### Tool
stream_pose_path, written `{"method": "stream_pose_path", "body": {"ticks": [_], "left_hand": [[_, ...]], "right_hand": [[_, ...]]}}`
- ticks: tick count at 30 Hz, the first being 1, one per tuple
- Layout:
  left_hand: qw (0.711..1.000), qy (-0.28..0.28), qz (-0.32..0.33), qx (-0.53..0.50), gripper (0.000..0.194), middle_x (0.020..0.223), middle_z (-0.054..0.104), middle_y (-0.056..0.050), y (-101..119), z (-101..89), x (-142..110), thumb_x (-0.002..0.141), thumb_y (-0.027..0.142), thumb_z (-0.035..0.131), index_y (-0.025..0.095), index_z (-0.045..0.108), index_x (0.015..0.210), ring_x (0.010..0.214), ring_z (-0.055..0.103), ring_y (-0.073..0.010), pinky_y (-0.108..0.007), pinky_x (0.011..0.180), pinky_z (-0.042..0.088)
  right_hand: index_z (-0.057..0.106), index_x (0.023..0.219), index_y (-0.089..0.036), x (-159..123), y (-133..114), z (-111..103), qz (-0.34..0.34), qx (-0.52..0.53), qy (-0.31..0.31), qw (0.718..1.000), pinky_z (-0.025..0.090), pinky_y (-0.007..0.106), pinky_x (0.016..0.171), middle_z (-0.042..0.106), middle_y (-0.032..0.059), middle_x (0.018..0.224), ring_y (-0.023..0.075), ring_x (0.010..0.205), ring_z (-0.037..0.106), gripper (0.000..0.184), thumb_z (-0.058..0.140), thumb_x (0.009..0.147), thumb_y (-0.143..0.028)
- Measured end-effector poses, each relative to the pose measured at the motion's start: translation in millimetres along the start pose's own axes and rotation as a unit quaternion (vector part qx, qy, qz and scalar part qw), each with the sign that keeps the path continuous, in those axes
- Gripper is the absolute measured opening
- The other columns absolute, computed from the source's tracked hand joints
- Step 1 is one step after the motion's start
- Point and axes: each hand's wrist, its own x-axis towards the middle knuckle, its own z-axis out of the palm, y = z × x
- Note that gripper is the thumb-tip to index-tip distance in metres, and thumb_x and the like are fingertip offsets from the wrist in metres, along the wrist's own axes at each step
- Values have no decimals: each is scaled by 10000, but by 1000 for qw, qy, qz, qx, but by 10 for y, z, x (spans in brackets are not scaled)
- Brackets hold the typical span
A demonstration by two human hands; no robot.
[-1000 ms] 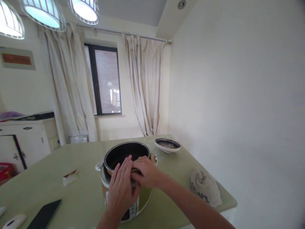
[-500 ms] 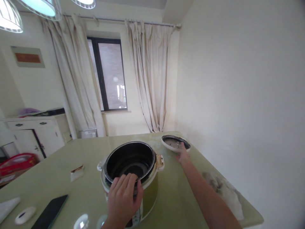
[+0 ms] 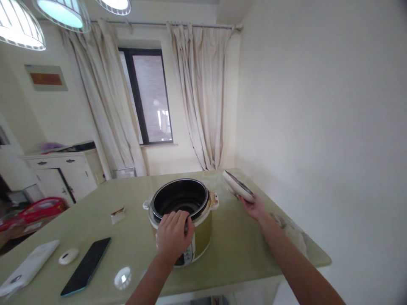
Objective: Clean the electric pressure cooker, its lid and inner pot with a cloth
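The dark inner pot [image 3: 179, 191] is seated in the cooker body [image 3: 203, 233], mouth up, towards the middle of the pale green table [image 3: 241, 254]. Its near rim is covered by the left hand [image 3: 174, 235], whose fingers are curled over the edge and closed on it (how firmly cannot be told). To the right of the pot, a shallow white lid-like piece [image 3: 237, 186] is gripped at its near edge by the right hand [image 3: 256, 207] and held tilted; whether the table is touched by it cannot be told. A crumpled cloth [image 3: 294, 237] is partly hidden by the right forearm. On the left, a small packet [image 3: 118, 215], a dark phone [image 3: 85, 267], a white oval object [image 3: 68, 256] and a white slab-shaped device [image 3: 28, 269] are laid out. Beyond, a window [image 3: 151, 97] is flanked by cream curtains [image 3: 206, 93].
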Motion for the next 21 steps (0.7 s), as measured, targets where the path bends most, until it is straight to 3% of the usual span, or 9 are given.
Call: {"method": "stream_pose_path", "body": {"ticks": [5, 8, 10, 12, 15, 18, 21], "left_hand": [[999, 27, 1, -47, 143, 884, 780, -28, -87, 31, -50, 975, 175, 581, 215, 699, 1044, 837, 713, -221, -375, 818, 492], [990, 21, -89, -110, 189, 1024, 808, -31, -10, -7, 68, 1029, 247, 533, 244, 704, 1109, 930, 742, -219, -372, 886, 523], [971, -1, -153, -185, 290, 1235, 779, -72, 168, -66, 236, 1065, 331, 486, 240, 660, 1278, 1111, 728, -241, -395, 958, 537], [943, -22, -169, -285, 432, 1436, 678, -129, 425, -132, 432, 1087, 403, 436, 216, 532, 1464, 1310, 648, -256, -420, 1040, 530], [904, 36, -201, -377, 459, 1366, 675, -151, 762, -224, 681, 1100, 464, 382, 195, 462, 1463, 1243, 662, -233, -398, 1021, 539], [884, 148, -283, -341, 401, 1099, 713, -97, 750, -359, 882, 1095, 515, 377, 197, 529, 1287, 989, 688, -216, -368, 893, 551], [907, 181, -281, -255, 470, 1074, 719, -103, 346, -590, 1161, 1082, 564, 369, 178, 609, 1200, 986, 682, -235, -370, 883, 538]], "right_hand": [[649, 1211, -172, -788, -323, -313, 36, 1, -73, 997, 651, 243, 677, 785, 128, 995, 215, 872, 790, 328, 501, 924, -120], [675, 1204, -188, -1192, -430, -405, 43, 8, -153, 987, 642, 245, 667, 797, 110, 1034, 212, 901, 787, 349, 558, 879, -135], [696, 1166, -168, -1438, -403, -380, 61, 1, -195, 979, 629, 253, 641, 796, 111, 993, 210, 858, 775, 314, 590, 871, -181], [722, 1079, -146, -1681, -287, -275, 84, -11, -223, 971, 613, 244, 630, 789, 104, 923, 191, 784, 752, 252, 614, 865, -222], [742, 1047, -156, -2011, -16, -25, 104, -35, -286, 952, 592, 215, 651, 795, 82, 938, 155, 757, 735, 241, 643, 874, -290], [735, 1151, -148, -2186, 238, 188, 134, -139, -386, 902, 579, 247, 610, 805, 116, 954, 182, 726, 744, 458, 607, 950, -539], [637, 1360, -144, -2109, 421, 228, 90, -286, -473, 829, 587, 337, 623, 809, 154, 940, 245, 707, 763, 774, 515, 952, -790]]}}
